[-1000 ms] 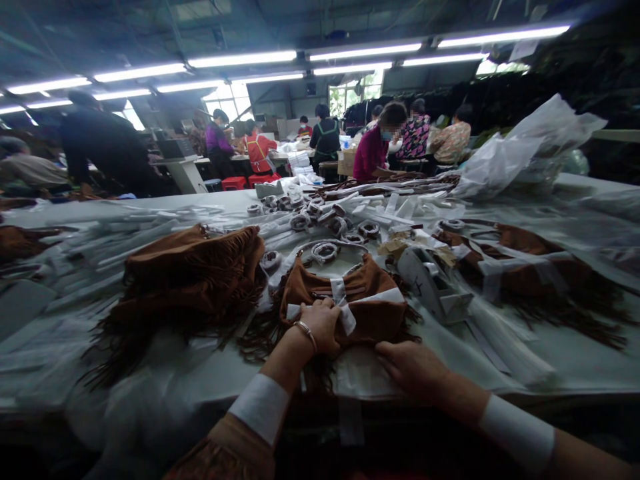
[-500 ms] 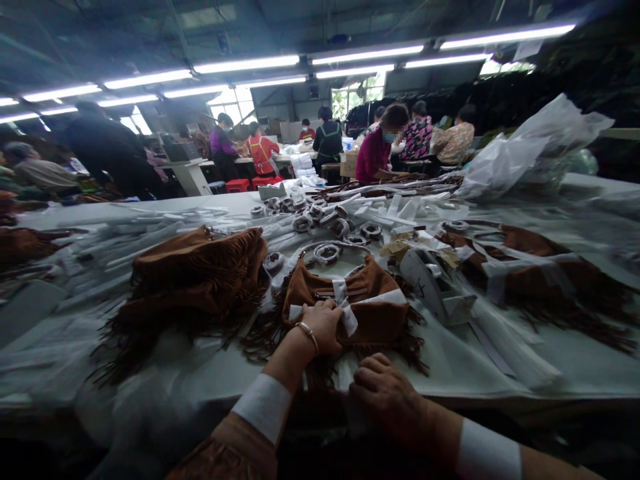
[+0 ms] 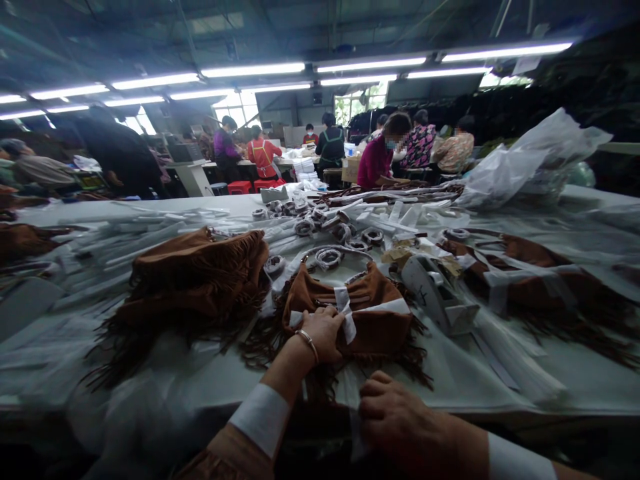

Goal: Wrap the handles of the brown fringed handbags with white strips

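Note:
A brown fringed handbag lies on the table in front of me, its strap looped toward the back. White wrapping strips cross its front. My left hand rests on the bag's left part with fingers stretched out, pressing near where the strips cross. At the table's front edge, below the bag, my right hand is closed with curled fingers. A translucent plastic strip runs from the bag's lower edge down to these fingers; the exact grip is partly hidden.
Left of the bag lies a pile of brown fringed bags. A grey tape dispenser and another wrapped bag are to the right. Several coiled straps and a large plastic bag sit behind. A co-worker works across the table.
My right hand has moved slightly down and right, and the plastic strip beside it shows more length. My left hand stays on the handbag.

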Motion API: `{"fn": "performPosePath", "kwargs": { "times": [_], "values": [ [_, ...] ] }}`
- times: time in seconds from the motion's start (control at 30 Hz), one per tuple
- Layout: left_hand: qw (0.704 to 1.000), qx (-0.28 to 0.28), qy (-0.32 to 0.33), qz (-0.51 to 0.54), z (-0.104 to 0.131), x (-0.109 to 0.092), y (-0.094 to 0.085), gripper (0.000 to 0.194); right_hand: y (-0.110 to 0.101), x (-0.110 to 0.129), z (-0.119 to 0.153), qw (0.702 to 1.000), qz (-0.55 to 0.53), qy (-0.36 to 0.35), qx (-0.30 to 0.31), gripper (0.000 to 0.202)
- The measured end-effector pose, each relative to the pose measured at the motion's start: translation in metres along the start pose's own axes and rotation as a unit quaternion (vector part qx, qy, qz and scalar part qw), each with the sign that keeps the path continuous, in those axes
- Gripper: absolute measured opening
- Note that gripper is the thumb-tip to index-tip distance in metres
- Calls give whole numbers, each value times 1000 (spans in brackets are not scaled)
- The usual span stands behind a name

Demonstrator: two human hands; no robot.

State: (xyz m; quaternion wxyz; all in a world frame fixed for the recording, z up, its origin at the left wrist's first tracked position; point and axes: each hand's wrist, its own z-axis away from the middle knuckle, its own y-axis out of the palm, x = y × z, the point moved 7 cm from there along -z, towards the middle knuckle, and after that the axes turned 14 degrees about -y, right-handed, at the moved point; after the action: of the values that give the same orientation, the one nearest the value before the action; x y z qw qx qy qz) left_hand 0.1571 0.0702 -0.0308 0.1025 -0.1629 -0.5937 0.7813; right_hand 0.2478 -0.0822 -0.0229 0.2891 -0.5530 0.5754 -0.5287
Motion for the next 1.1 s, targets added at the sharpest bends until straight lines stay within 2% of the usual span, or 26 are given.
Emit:
{"fn": "performPosePath", "kwargs": {
  "times": [0.03,0.1,0.2,0.23,0.3,0.37,0.53,0.6,0.8,1.03,1.1],
  "values": [
    [1000,-2,1,1,1,0,0,97,-8,-3,-1,1000,-26,3,6,9],
    [1000,-7,2,5,2,0,-1,96,-33,-20,-3,998,-30,37,-31,15],
    [1000,-15,7,12,4,-1,-3,93,-63,-65,-6,982,89,133,-100,33],
    [1000,-18,7,14,4,0,-3,92,-66,-79,-9,975,129,151,-98,35],
    [1000,-20,9,16,4,1,-1,92,-60,-100,-19,969,175,158,-70,29],
    [999,-21,12,25,4,3,2,96,-50,-110,-27,972,179,140,-57,21],
    [997,-32,8,75,3,11,8,119,-34,-96,-26,974,158,112,-117,14],
    [995,-40,6,89,4,13,8,122,-26,-88,-21,974,151,105,-130,13],
    [992,-71,27,102,8,14,6,103,-4,-84,-11,976,159,106,-101,14],
    [988,-74,69,115,17,13,6,64,5,-85,-3,983,162,84,-14,7],
    [988,-75,59,124,17,12,6,57,3,-81,-3,985,152,80,13,15]
  ]
}}
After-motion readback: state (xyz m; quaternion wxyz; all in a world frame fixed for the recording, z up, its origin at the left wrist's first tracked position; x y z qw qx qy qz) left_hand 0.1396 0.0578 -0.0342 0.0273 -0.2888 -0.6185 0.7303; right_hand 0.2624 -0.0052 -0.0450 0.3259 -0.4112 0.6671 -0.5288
